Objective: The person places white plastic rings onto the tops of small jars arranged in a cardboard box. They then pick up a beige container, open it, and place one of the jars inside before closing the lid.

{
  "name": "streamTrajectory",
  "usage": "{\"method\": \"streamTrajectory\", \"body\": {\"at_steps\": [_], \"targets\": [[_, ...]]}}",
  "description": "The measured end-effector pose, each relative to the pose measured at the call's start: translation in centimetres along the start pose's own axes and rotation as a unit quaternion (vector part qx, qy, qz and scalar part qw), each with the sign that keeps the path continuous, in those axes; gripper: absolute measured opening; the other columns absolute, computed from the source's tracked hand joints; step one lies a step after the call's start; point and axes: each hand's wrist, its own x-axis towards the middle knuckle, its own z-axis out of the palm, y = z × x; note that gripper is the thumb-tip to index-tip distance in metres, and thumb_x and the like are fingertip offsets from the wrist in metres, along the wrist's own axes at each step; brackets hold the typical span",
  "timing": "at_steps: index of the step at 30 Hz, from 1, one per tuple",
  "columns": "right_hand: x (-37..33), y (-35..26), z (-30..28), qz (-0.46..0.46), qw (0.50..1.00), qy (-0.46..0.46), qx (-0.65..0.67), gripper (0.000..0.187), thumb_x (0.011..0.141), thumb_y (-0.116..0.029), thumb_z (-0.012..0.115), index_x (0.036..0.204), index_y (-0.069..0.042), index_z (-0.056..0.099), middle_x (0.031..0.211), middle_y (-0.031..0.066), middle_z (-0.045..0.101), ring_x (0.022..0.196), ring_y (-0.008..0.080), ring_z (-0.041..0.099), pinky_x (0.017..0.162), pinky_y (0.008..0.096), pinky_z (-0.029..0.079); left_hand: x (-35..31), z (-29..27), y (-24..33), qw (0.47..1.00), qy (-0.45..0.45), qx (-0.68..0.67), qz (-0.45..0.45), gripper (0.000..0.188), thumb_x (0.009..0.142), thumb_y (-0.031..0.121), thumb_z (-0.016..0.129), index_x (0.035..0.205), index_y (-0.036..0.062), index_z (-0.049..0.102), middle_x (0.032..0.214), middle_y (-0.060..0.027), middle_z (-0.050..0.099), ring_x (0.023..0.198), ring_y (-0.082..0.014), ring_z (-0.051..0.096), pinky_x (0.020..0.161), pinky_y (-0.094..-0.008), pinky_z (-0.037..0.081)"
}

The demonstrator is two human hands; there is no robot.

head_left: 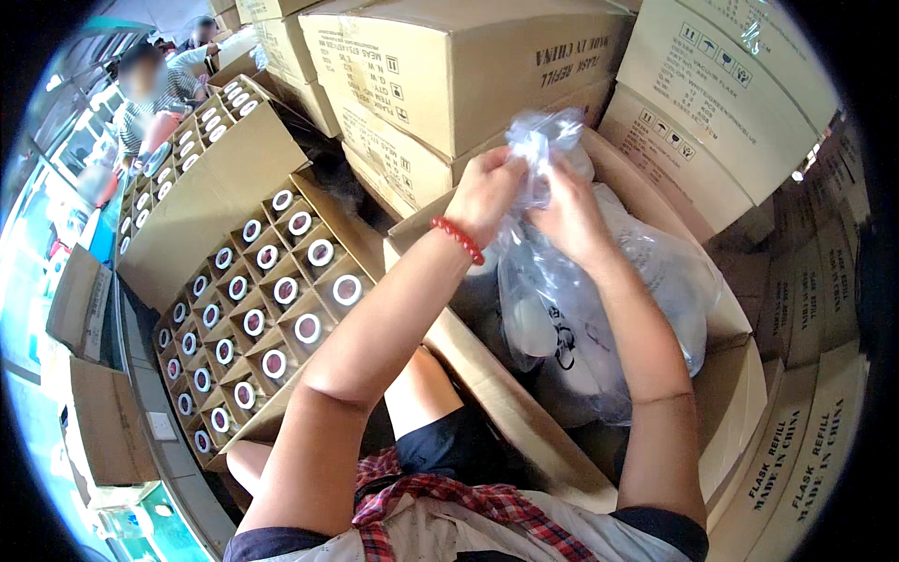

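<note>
Both hands are raised over an open carton (496,389), at the gathered neck of a clear plastic bag (599,309). My left hand (492,187), below which a red bead bracelet circles the wrist, pinches the bunched plastic from the left. On the other side, my right hand (569,211) has its fingers closed round the same neck, partly hidden by the plastic. Crumpled film sticks up above the fingers. The bag hangs down into the carton, with pale rounded items showing blurrily through it; their kind cannot be made out.
Left of me stands a divided carton (257,393) of several upright bottle-like items with white rims and dark red centres. A similar carton (187,140) lies beyond. Stacked closed boxes (449,75) rise ahead, more (721,112) at right. Another person (154,103) is at far left.
</note>
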Motion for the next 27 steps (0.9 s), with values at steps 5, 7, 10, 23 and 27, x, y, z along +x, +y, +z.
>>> {"method": "streamTrajectory", "body": {"at_steps": [5,7,10,23,27], "targets": [[1.9,-0.9,4.3,0.143,0.96,-0.074,0.228,0.029,0.078,-0.004,0.064,0.107,0.001,0.062,0.098,0.0136,0.067,0.087,0.0168,0.064,0.079,0.0313,0.05,-4.6,-6.5,-1.7,0.988,0.003,0.123,0.096,0.074,0.079,0.036,0.074,0.132,-0.0057,0.042,0.129,-0.0192,0.044,0.113,-0.0218,0.047,0.096,-0.032,0.04],[2.9,-2.2,5.9,0.111,0.899,-0.07,0.417,0.026,0.079,-0.006,0.062,0.104,0.002,0.063,0.096,0.0107,0.068,0.086,0.0161,0.063,0.077,0.0318,0.051,-7.4,-7.2,-0.9,0.951,-0.007,0.143,0.274,0.092,0.077,0.033,0.077,0.141,-0.0033,0.023,0.135,-0.0147,0.041,0.122,-0.022,0.043,0.105,-0.0343,0.034],[6.2,-7.2,9.8,0.203,0.862,-0.203,0.417,0.029,0.082,-0.011,0.063,0.108,0.001,0.06,0.1,0.0066,0.064,0.09,0.0126,0.06,0.08,0.0288,0.05,-10.8,-11.7,-1.2,0.997,-0.002,0.027,0.074,0.09,0.072,0.016,0.079,0.14,-0.0015,0.024,0.132,-0.0136,0.042,0.12,-0.0232,0.044,0.104,-0.0373,0.036],[8.2,-10.5,27.5,0.366,0.808,0.027,0.46,0.03,0.07,-0.022,0.065,0.087,0.003,0.065,0.081,0.0171,0.066,0.077,0.0251,0.063,0.066,0.0365,0.049,-8.6,-20.6,-3.3,0.949,0.288,-0.114,0.051,0.046,0.092,0.023,0.056,0.129,-0.0003,0.042,0.123,-0.0141,0.054,0.105,-0.0236,0.058,0.087,-0.0388,0.051],[8.9,-11.0,29.5,0.382,0.854,-0.083,0.343,0.044,0.071,-0.033,0.069,0.098,0.001,0.063,0.094,0.0182,0.067,0.086,0.0274,0.066,0.075,0.0377,0.051,-7.7,-26.2,-6.2,0.951,0.298,-0.047,0.068,0.045,0.089,0.021,0.059,0.126,0.0001,0.045,0.119,-0.0129,0.056,0.102,-0.0227,0.058,0.086,-0.0356,0.05]]}}
